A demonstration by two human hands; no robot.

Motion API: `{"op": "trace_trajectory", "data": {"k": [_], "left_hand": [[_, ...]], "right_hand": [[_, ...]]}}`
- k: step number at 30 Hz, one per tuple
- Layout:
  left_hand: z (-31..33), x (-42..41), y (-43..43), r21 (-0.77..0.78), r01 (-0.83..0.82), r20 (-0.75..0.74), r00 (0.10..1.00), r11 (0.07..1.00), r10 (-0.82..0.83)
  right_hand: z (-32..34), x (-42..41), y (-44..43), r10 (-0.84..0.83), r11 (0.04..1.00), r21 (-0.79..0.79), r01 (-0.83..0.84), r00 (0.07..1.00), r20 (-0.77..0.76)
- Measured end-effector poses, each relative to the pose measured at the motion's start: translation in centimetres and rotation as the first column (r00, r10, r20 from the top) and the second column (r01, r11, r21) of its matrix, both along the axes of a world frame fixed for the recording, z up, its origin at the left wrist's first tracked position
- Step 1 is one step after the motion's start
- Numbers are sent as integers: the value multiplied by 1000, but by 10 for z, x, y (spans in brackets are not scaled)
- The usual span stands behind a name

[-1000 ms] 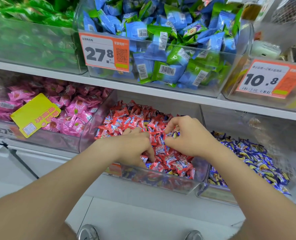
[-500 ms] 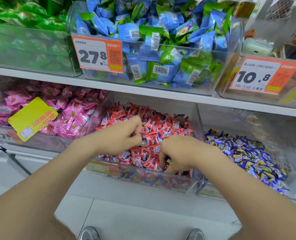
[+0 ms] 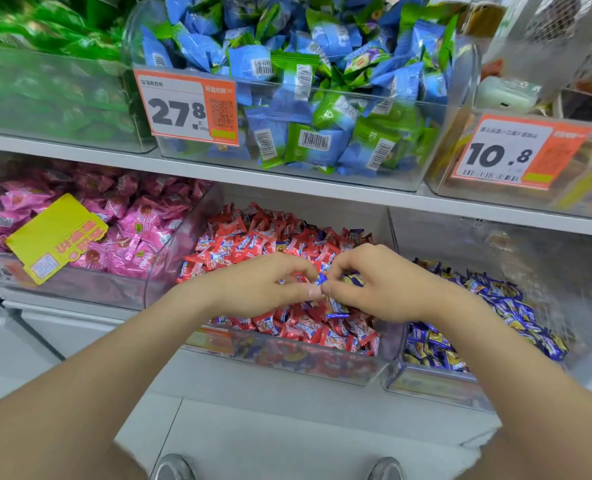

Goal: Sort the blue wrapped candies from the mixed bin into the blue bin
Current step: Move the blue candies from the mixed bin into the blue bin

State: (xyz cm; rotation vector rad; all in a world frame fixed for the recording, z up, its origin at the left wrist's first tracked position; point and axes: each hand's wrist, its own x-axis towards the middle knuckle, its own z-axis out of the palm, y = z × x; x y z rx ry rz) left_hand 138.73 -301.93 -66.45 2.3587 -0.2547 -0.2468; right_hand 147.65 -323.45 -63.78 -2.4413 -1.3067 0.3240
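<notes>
The mixed bin (image 3: 287, 362) on the lower shelf is a clear tub of mostly red wrapped candies with a few blue ones among them. Both my hands hover over its middle, thumbs almost touching. My left hand (image 3: 267, 285) has curled fingers with a small blue wrapped candy (image 3: 321, 279) at its fingertips. My right hand (image 3: 384, 285) grips several blue candies (image 3: 351, 279) under its curled fingers; another blue candy (image 3: 336, 315) lies just below. The blue bin (image 3: 436, 386) sits to the right, holding dark blue candies with yellow print.
Left of the mixed bin, a clear tub of pink candies (image 3: 132, 230) carries a yellow tag (image 3: 55, 240). The upper shelf holds a green-pack tub, a blue-and-green pack tub with an orange 27.8 price label (image 3: 187, 107), and a tub labelled 10.8 (image 3: 516, 152).
My right hand rose from the bin's front edge and now holds blue candies. My left hand came to the centre, so the two hands meet over the pile.
</notes>
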Motion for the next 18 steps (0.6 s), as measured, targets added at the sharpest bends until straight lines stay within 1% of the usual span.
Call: {"op": "trace_trajectory", "data": {"k": [3, 4, 6, 7, 9, 10, 11, 13, 15, 16, 17, 18], "left_hand": [[6, 1, -5, -59, -54, 100, 993, 997, 60], [8, 1, -4, -60, -82, 128, 988, 995, 89], [10, 0, 1, -9, -172, 166, 971, 985, 171], [11, -2, 3, 22, -245, 199, 951, 969, 236], [12, -2, 8, 45, -410, 288, 879, 911, 381], [13, -2, 9, 44, -473, 309, 844, 880, 438], [15, -2, 10, 53, -509, 298, 829, 859, 473], [18, -6, 11, 133, -502, 199, 858, 855, 473], [18, -9, 12, 179, -451, 90, 893, 874, 442], [17, -9, 13, 173, -444, 80, 896, 879, 437], [14, -9, 15, 173, -447, 109, 894, 878, 434], [11, -8, 17, 191, -452, 182, 889, 871, 421]], "right_hand": [[-1, -2, 0, -81, 993, 87, 84, 996, -35], [-1, -2, 0, -114, 988, 97, 118, 993, -41], [1, -1, 0, -177, 978, 100, 183, 982, -64], [2, -1, 0, -206, 972, 96, 214, 975, -82], [3, 0, 1, -249, 961, 107, 255, 966, -62], [2, 0, 2, -261, 955, 133, 266, 964, -51], [2, 1, 5, -264, 948, 165, 271, 963, -62], [2, 1, 12, -251, 944, 192, 268, 962, -109], [0, 2, 18, -230, 958, 146, 248, 965, -128], [-1, 2, 22, -221, 965, 115, 235, 968, -123], [-3, 4, 25, -213, 971, 86, 222, 971, -105], [-5, 5, 27, -210, 974, 62, 216, 974, -89]]}}
